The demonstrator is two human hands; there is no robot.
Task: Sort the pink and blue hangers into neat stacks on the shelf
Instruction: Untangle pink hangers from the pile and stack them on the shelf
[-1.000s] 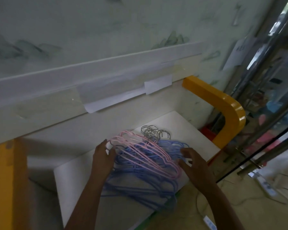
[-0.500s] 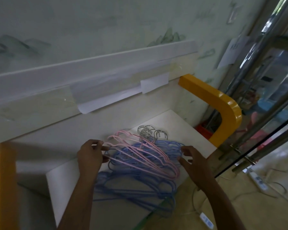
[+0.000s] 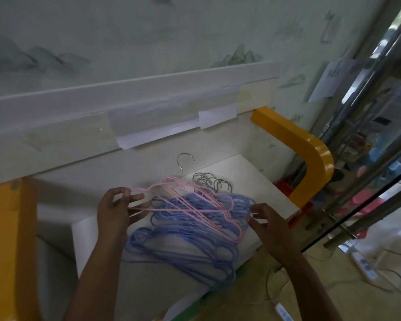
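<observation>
A heap of blue hangers (image 3: 185, 249) lies on the white shelf (image 3: 239, 167), with several pink hangers (image 3: 195, 207) on top. My left hand (image 3: 114, 212) pinches the left end of a pink hanger and holds it raised, so its metal hook (image 3: 184, 162) stands up above the pile. My right hand (image 3: 267, 222) hovers at the right edge of the pile with fingers spread, touching the blue and pink ends. The other metal hooks (image 3: 210, 184) lie bunched at the back.
A white ledge with taped paper strips (image 3: 162, 135) overhangs the shelf. A curved orange frame (image 3: 310, 154) stands on the right, another orange panel (image 3: 7, 239) on the left. Glass doors with steel handles (image 3: 368, 140) are far right. A power strip (image 3: 364, 265) lies on the floor.
My left hand has taken hold of a pink hanger's end and lifted it, so one hook now rises above the pile. My right hand has stayed at the pile's right edge.
</observation>
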